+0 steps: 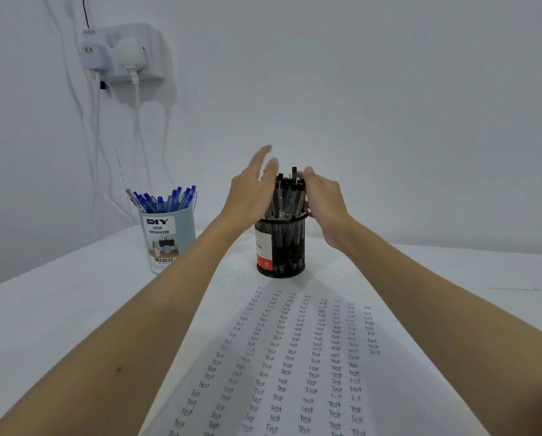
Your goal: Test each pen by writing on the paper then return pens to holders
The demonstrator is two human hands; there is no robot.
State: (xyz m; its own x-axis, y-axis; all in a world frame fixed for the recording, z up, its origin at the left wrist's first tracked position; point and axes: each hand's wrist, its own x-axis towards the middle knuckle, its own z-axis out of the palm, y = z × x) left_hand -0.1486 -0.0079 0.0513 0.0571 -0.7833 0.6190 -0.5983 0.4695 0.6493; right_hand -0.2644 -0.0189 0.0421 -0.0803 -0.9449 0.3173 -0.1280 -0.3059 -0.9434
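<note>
A black mesh holder [280, 247] full of several black pens [287, 196] stands at the far end of the paper [294, 357], which is covered in columns of the handwritten word "Test". My left hand [252, 187] is at the left side of the pen bundle, fingers straight and blurred. My right hand [324, 199] curls against the bundle's right side, fingertips on the pen tops. A light blue desk organizer [165, 240] with several blue pens [162, 199] stands to the left.
The white table [58, 309] ends at a white wall. A wall socket [128, 51] with plugs and hanging cables sits up on the left, behind the blue organizer.
</note>
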